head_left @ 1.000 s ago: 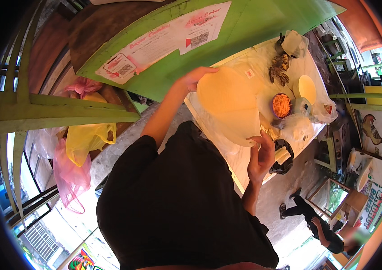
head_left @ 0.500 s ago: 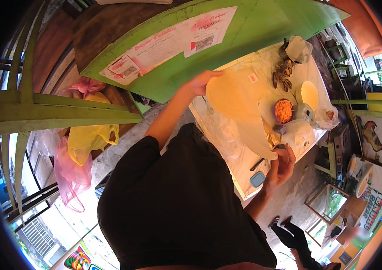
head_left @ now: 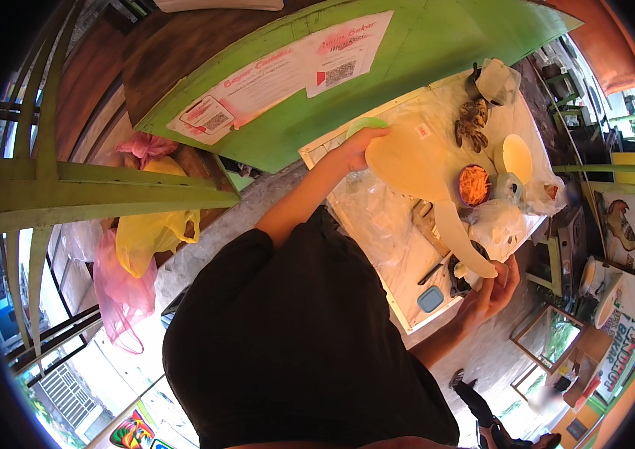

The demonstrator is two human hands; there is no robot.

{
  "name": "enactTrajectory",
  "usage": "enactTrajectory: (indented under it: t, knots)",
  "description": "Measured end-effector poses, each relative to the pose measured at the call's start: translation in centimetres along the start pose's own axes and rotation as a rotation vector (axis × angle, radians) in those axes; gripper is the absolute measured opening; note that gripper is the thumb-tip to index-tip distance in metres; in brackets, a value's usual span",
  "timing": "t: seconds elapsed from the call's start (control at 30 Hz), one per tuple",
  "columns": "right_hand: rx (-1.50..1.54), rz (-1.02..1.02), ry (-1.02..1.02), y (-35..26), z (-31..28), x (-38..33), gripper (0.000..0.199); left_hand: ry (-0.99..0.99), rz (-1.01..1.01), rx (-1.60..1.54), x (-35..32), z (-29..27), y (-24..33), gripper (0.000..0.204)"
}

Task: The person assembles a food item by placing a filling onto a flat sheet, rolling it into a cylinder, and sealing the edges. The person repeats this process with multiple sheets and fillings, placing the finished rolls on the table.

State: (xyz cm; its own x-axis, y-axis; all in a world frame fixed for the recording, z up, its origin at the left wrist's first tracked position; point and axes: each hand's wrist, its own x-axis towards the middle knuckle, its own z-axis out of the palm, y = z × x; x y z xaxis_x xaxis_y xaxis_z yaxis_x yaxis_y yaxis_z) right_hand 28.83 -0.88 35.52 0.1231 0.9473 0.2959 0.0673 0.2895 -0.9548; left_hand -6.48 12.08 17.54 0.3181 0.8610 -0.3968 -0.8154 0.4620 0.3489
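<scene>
A thin, pale-yellow round wrapper (head_left: 403, 161), like a spring roll skin, spans between my two hands above the table. My left hand (head_left: 362, 147) grips its left edge, thumb and fingers closed. A long strip-like flap of it runs down to the right, where my right hand (head_left: 493, 288) pinches the end. Whether this is one sheet or two parting, I cannot tell. Behind it lies a clear plastic packet with a small label (head_left: 423, 132). A bowl of shredded carrot (head_left: 473, 185) stands just right of the wrapper. Under my left wrist shows a light-green round rim (head_left: 366, 124).
The table (head_left: 400, 305) also holds a blue-lidded box (head_left: 430, 300), a black-handled tool (head_left: 430, 274), a pale-yellow round plate (head_left: 516, 157), brown bananas (head_left: 471, 126), a clear container (head_left: 497, 82) and plastic bags (head_left: 499, 224). A green panel (head_left: 257, 82) borders it. Another person (head_left: 482, 411) stands beyond.
Both hands have shifted right with the wrapper, and my right hand also moved lower, drawing the flap farther out. The green rim and dark items beneath the flap now show. The other person has moved.
</scene>
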Motion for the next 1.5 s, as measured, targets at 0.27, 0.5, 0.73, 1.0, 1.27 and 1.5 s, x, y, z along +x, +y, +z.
enactTrajectory:
  t: [0.27,0.5,0.73,1.0,1.27,1.5]
  knots:
    - [0.077,0.053,0.169,-0.8,-4.4,0.2,0.051,0.07,0.115,0.049,0.1,-1.0,-0.1,0.047]
    - [-0.017,0.2,0.137,0.9,-3.8,0.2,0.047,0.089,-0.023,0.2,1.5,2.1,-2.7,0.051]
    - [0.006,0.252,0.1,2.2,-2.7,-0.4,0.044,-0.016,0.025,0.096,8.8,2.7,-4.2,0.048]
    - [0.002,0.251,0.039,3.0,-0.9,0.1,0.042,0.032,0.297,0.198,16.5,2.6,-4.5,0.046]
    - [0.057,0.305,-0.021,5.9,-1.5,0.2,0.045,0.096,0.186,0.911,6.5,-0.3,-11.4,0.051]
    - [0.093,0.465,-0.187,7.6,3.1,0.7,0.045,-0.424,0.026,0.87,-1.0,2.3,-12.6,0.075]
